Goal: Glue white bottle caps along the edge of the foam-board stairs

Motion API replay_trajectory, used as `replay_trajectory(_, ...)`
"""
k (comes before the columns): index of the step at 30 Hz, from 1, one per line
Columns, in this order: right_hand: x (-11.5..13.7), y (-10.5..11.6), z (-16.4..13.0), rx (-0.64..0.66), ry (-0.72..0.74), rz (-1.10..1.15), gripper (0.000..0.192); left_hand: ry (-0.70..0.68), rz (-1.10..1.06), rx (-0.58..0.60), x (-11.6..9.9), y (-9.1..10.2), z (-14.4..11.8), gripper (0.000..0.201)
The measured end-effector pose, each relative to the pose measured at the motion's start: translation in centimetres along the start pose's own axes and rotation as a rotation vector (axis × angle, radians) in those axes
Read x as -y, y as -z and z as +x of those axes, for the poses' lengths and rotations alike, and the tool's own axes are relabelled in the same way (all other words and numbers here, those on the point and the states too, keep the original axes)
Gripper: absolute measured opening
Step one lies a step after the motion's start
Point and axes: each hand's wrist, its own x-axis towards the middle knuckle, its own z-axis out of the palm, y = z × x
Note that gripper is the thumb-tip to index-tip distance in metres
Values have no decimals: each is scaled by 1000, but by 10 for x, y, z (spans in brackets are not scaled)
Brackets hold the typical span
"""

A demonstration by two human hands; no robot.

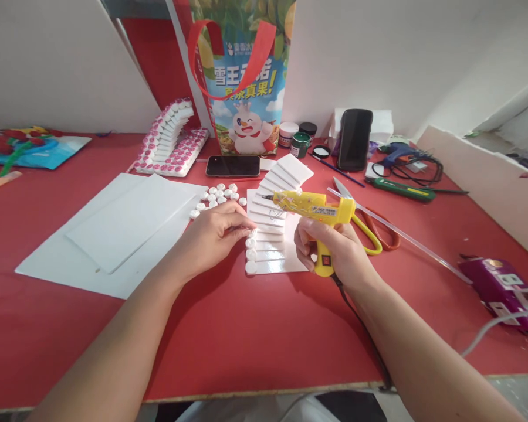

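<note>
My right hand (334, 240) is wrapped round the grip of a yellow hot glue gun (308, 205), whose nozzle points left above a white staircase model (268, 246). Thin strings of glue cling to the gun's barrel. My left hand (220, 234) is closed in a pinch at the model's left edge, fingertips on a small white round piece (252, 233). Below those fingertips, several like pieces form a row along the edge, one per step. Behind the left hand lies a loose group of white round pieces (220, 193). The model's steps fan away toward the back.
White boards (114, 223) lie at left. A finished-looking staircase with pink dots (171, 143) stands behind, near a phone (233, 166), a printed bag (246, 88) and paint jars (300, 143). At right are scissors (374, 234), a glue stick (405, 237) and a purple power strip (501, 287).
</note>
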Motion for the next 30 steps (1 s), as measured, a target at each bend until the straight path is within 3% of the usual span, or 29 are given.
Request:
replay_trajectory(7, 0, 1, -1, -3, 5, 3, 35, 85, -21, -31, -3, 3, 0, 13)
replay_trajectory(17, -2, 2, 0, 8, 19, 4, 37, 17, -19, 22, -4, -4, 1, 18)
replay_trajectory(30, -2, 2, 0, 0, 0, -14, 38, 83, -79, 48, -4, -1, 3, 18)
